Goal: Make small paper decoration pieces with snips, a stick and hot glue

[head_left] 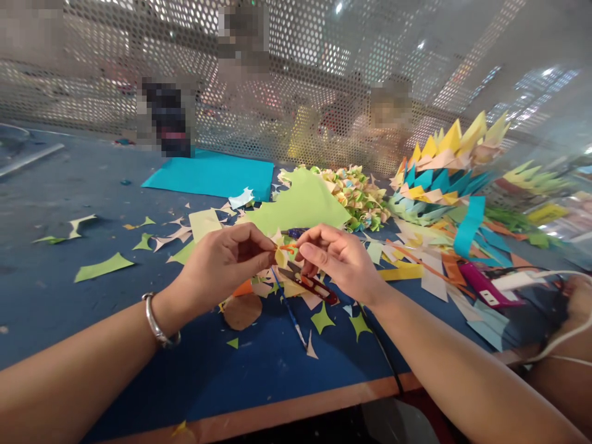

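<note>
My left hand is closed in a pinch on a small pale yellow paper flower. From it a thin orange paper strip runs to my right hand, whose thumb and fingertips are pressed together on its end. Beneath the hands lie a dark red-handled tool, partly hidden, and a slim blue brush. A round brown cardboard disc is below my left hand. Just beyond both hands rests a large light green paper sheet with a scalloped cut edge.
Green paper scraps litter the blue table. Behind are a turquoise sheet and a heap of small paper flowers. Stacked spiky paper pieces stand at right, near a magenta power strip with cables. A person's arm is at far right.
</note>
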The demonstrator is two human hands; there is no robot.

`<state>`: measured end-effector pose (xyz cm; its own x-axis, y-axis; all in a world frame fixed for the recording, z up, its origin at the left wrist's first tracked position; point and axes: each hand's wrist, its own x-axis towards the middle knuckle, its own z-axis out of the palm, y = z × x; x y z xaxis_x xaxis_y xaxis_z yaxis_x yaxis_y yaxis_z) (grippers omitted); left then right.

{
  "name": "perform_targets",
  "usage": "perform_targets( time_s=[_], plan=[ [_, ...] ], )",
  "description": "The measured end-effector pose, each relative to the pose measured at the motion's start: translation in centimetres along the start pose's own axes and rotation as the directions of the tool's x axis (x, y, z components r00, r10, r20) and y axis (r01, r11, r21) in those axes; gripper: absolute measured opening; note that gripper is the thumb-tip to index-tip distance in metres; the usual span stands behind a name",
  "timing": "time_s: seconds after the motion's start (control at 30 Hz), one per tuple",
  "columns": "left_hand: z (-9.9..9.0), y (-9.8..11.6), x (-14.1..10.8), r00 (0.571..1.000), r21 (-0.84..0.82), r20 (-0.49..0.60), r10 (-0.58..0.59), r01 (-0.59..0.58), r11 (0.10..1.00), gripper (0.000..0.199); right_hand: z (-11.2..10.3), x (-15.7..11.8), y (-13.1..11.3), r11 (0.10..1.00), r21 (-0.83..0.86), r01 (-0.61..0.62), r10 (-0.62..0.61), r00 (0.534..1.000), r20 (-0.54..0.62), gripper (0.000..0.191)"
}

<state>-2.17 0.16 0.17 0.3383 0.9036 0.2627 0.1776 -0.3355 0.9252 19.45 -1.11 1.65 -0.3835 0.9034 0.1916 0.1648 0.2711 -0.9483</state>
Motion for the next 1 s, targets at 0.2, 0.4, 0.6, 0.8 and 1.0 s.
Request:
perform_targets(
  time_s=[0.2,0.4,0.6,0.8,1.0],
  plan=[
    [0.1,0.5,-0.3,1.0,0.135,0.005,0.014,-0.015,0.991,0.013,0.3,-0.1,0.2,0.996,-0.085,0.025,-0.024,1.0,0.006,0.023],
    [0.0,1.0,-0.5,0.992,0.27,0.045,0.118,-0.126,0.954,0.01,0.4,0.0,0.1,0.992,-0.126,-0.001,0.005,1.0,0.03,0.025],
    [-0.1,1.1,-0.6,0.98,0.322,0.069,0.185,-0.197,0.926,0.01,0.4,0.0,0.3,0.991,-0.134,-0.025,0.032,0.998,0.048,0.026],
    [0.0,1.3,-0.6,0.963,0.368,0.111,0.244,-0.268,0.891,0.011,0.4,-0.1,0.3,0.993,-0.098,-0.059,0.066,0.995,0.076,0.028],
    [-0.1,1.3,-0.6,0.941,0.41,0.155,0.301,-0.339,0.847,0.012,0.4,-0.2,0.1,0.994,-0.062,-0.093,0.098,0.991,0.091,0.028]
  ],
)
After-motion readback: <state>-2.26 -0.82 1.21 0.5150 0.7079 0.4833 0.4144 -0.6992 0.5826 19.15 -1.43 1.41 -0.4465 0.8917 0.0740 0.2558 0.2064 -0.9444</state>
